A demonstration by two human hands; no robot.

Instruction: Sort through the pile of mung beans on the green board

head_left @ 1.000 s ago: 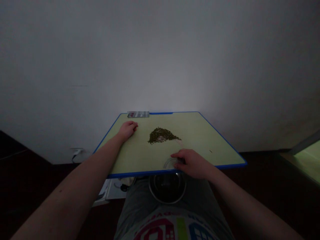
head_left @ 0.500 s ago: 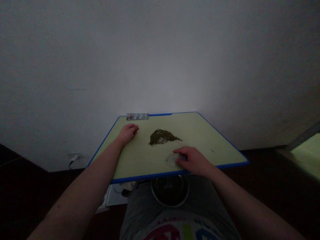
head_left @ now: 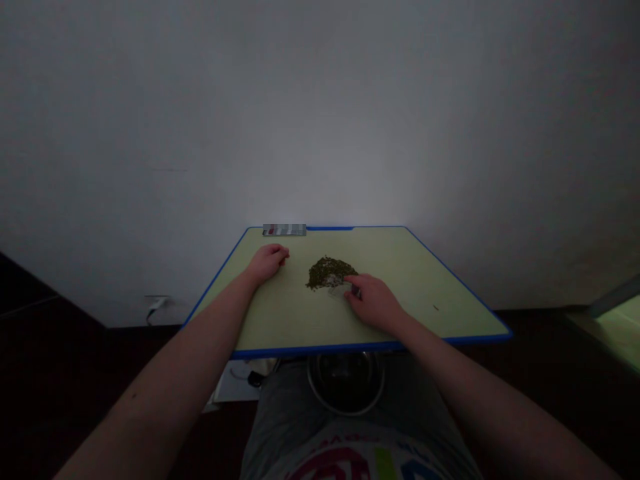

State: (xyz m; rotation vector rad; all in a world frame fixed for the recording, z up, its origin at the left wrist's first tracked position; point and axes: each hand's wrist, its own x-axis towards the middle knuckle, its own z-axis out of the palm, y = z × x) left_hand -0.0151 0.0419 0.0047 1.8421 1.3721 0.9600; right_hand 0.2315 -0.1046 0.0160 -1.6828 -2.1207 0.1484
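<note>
My right hand [head_left: 375, 301] pinches a clear plastic protractor [head_left: 338, 292], its flat body standing out to the left of the fingers. The protractor is at the near edge of a pile of small green grains [head_left: 325, 268], with a paler patch in its near part. Some of the pile's right side is hidden behind my right hand. To the left of the pile my left hand [head_left: 269, 261] rests on the tabletop [head_left: 290, 320], loosely fisted, with nothing visible in it.
A small flat item, blurred out [head_left: 284, 230], lies at the table's far left edge. One thin dark bit [head_left: 436, 307] lies at the right. Below the near edge, a metal bowl [head_left: 346, 408] sits on my lap. A white wall [head_left: 320, 133] stands behind the table.
My right hand has pushed the protractor away from the table's near edge, up to the pile. My left hand stays beside the pile. The view has shifted slightly.
</note>
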